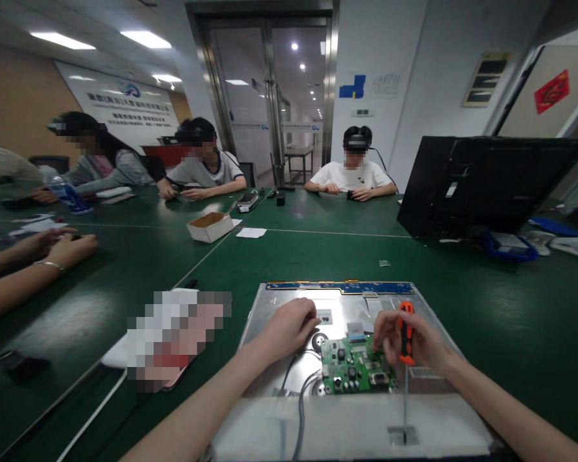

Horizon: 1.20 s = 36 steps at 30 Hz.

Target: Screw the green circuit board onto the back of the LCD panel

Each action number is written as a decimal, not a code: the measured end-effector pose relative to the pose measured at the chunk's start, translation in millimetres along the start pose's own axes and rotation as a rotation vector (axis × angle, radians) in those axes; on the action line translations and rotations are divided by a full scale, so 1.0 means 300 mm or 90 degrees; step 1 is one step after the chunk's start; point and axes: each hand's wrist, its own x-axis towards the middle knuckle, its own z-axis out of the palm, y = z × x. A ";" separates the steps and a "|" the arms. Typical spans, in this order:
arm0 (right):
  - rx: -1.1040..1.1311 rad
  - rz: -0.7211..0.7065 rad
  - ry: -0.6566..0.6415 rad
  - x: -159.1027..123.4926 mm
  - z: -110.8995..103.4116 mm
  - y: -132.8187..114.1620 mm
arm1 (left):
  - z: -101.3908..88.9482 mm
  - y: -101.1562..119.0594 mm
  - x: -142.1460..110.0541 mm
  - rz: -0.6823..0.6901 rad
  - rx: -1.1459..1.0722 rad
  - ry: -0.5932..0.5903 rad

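A flat silver display panel (pixel 255 378) lies in front of me, with a green circuit board (pixel 349 369) on its middle and a blue strip board (pixel 308 287) along its far edge. My right hand (pixel 414 340) holds a screwdriver (pixel 406 337) with an orange and black handle, its shaft hanging toward me. Fingertips of that hand are at the green board's right side. My left hand (pixel 293 321) is over the panel, up and left of the board, fingers curled together; whatever they pinch is hidden. A grey cable (pixel 301 410) runs from the board's left side toward me.
Left of the panel are a blurred-out phone-like item (pixel 183 340) and a white cable (pixel 94 414). A white box (pixel 209 228) and paper (pixel 251 233) lie farther off. A black monitor (pixel 486 186) stands at right. Co-workers sit around the table; one's forearms (pixel 33 269) reach in from the left.
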 end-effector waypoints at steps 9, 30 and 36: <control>-0.098 0.079 0.114 -0.040 -0.085 -0.079 | 0.000 -0.004 0.002 -0.003 -0.010 -0.008; -0.140 0.105 0.057 -0.042 -0.068 -0.049 | 0.005 -0.010 0.003 0.001 -0.002 -0.012; -0.160 0.080 0.073 -0.045 -0.063 -0.067 | 0.007 -0.017 0.005 0.006 0.001 -0.016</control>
